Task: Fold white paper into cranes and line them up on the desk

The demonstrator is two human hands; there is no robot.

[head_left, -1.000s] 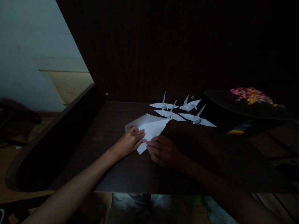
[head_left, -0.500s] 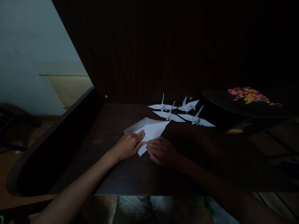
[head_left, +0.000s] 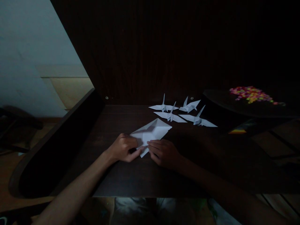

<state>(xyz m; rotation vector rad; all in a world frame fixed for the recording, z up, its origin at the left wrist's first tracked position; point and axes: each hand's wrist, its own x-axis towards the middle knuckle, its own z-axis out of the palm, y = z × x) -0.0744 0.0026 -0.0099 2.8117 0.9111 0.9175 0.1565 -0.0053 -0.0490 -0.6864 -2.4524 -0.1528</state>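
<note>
A partly folded sheet of white paper (head_left: 152,132) lies on the dark wooden desk, creased, with its upper edges raised a little. My left hand (head_left: 125,147) is closed on the paper's left side, its fingers curled and partly hidden, the thumb near the lower tip. From the right, my right hand (head_left: 162,152) presses its fingers together on the lower right part of the paper. Just behind it stand several white paper cranes; the nearest crane (head_left: 171,117) is close to the paper's upper right corner, and another crane (head_left: 198,120) is to its right.
A dark shelf (head_left: 217,98) at the right carries a pile of small pink and yellow pieces (head_left: 252,94). A tall dark panel (head_left: 150,50) closes off the back of the desk (head_left: 122,181). On the left rises a raised side board (head_left: 58,137).
My left hand has moved slightly left and its fingers have curled in on the paper. The paper's left side has lifted and shifted right. My right hand has stayed nearly in place.
</note>
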